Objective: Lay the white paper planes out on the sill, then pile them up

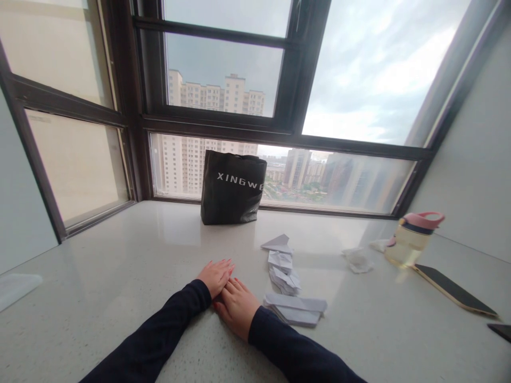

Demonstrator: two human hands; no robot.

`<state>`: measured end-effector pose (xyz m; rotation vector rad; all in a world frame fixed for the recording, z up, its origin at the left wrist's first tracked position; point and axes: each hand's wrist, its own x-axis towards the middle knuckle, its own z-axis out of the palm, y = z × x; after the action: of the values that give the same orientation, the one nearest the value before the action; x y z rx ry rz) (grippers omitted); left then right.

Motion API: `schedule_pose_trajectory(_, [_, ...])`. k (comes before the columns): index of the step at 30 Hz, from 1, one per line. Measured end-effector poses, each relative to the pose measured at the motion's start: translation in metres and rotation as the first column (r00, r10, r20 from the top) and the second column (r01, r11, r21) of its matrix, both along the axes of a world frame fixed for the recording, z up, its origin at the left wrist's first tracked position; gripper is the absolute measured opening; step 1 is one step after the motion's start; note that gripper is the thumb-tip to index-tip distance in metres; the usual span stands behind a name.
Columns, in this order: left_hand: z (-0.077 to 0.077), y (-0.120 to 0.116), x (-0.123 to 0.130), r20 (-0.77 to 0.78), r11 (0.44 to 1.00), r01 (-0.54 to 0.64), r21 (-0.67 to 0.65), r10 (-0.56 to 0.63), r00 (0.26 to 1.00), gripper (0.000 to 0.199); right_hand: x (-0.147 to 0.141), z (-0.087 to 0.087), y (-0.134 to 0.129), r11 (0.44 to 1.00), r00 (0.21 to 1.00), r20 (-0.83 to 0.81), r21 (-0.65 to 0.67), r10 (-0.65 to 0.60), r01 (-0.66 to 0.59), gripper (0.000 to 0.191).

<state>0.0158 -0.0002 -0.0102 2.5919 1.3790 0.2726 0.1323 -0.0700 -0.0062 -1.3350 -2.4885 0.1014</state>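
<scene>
My left hand (216, 277) lies flat, palm down, on the pale speckled counter, its fingers stretched toward the right. Just below and to its right rests my right hand (237, 307), also palm down, with its fingertips meeting the fingers of the left. Neither hand holds anything that shows. Right of my right hand is a stack of folded white paper strips (297, 309). Beyond it, several folded white papers (284, 274) lie in a column, with a pointed paper piece (278, 243) at the far end.
A black bag (233, 189) stands by the window. To the right are a crumpled tissue (358, 260), a bottle with a pink lid (411, 242), a dark phone-like slab (455, 290) and a dark object at the edge. A translucent item (18, 289) lies far left on the counter (131, 282).
</scene>
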Motion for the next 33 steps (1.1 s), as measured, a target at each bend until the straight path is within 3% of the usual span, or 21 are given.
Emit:
schedule_pose_trajectory(10, [0.0003, 0.0008, 0.0001, 0.002, 1.0, -0.001, -0.002, 0.001, 1.0, 0.042, -0.0001, 0.0044, -0.0012, 0.999, 1.0, 0.01, -0.037, 0.004, -0.004, 0.041])
schedule_pose_trajectory(33, [-0.0008, 0.0004, -0.0001, -0.003, 1.0, -0.006, 0.001, 0.006, 1.0, 0.042, 0.0006, -0.0015, 0.0005, 1.0, 1.0, 0.011, 0.011, 0.0, 0.0, 0.039])
